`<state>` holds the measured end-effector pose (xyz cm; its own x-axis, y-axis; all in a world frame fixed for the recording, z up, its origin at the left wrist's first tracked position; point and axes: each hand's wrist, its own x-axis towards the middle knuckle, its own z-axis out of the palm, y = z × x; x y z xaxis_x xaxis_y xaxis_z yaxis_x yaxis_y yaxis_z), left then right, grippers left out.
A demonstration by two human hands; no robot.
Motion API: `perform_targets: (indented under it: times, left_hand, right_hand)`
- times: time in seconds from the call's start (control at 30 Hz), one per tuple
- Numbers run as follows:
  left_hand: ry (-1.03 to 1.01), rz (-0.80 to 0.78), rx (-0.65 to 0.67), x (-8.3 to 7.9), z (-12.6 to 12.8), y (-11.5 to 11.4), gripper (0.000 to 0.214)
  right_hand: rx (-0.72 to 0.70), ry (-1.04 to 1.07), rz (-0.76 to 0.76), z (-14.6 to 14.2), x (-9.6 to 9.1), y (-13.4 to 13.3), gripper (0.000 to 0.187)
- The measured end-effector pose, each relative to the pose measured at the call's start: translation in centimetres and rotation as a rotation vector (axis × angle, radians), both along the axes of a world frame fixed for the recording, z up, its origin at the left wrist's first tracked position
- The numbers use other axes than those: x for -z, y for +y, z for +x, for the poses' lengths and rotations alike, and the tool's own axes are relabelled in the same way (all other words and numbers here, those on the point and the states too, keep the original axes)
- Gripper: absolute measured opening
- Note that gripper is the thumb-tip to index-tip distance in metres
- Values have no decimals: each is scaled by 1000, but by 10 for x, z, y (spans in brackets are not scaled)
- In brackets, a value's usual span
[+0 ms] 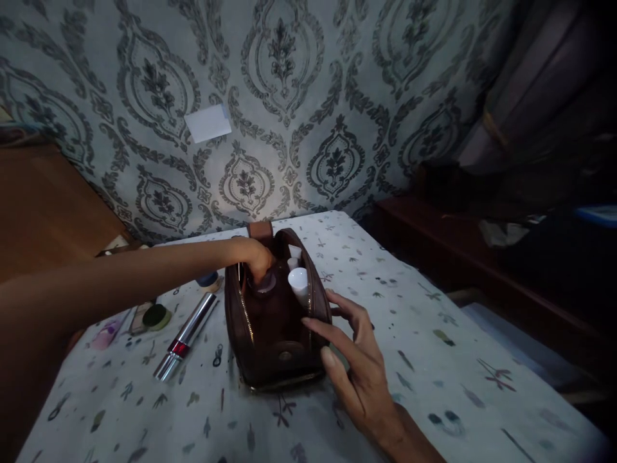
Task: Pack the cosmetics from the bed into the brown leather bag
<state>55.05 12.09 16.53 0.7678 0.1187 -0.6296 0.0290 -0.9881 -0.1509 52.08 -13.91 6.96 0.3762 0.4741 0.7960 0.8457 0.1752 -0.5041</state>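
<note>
Wallpaper point(282, 48): grey damask, behind our leaf-printed tablecloth point(434, 386).
Brown zip bag point(284, 370): on the cloth, mouth gaping upward, white tubes point(299, 280) standing along its right wall.
Silver-and-red cylinder point(183, 341): lying left of the bag.
Left hand point(260, 262): down inside the bag; fingertips hidden, so we cannot tell its grip.
Right hand point(361, 363): fingers loosely spread at the right rim.
Handling: we'd best steady that rim, keeping our left wrist off the zip teeth point(247, 321).

Cloth-covered table point(405, 366): brown bag point(284, 357), silver tube point(187, 335), round jar point(157, 317)
</note>
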Motion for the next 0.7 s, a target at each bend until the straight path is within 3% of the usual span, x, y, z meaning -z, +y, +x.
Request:
perform_targets:
  times: [0.23,0.7]
  left_hand:
    - [98,115,-18,-9,-7,-3,47]
    - [-67,-46,24,-11,-2,-10,49]
  right_hand:
    - [11,5,0,0,0,0,32]
    - [13,12,-27,0,0,-1,31]
